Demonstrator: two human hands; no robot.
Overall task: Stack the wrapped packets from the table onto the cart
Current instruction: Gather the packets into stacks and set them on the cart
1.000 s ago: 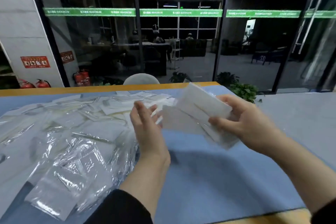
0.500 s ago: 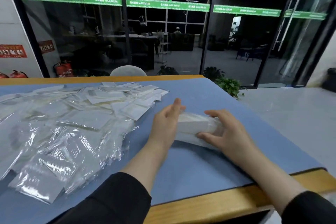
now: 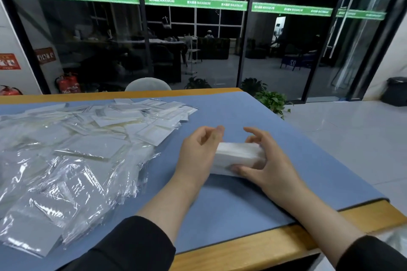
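Head view: packet bundle (image 3: 239,156) between both hands

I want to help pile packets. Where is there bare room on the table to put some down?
Bare blue mat lies near the table's front edge, and behind the white stack toward the right corner. The left side is crowded with loose packets. Both hands flank the stack.
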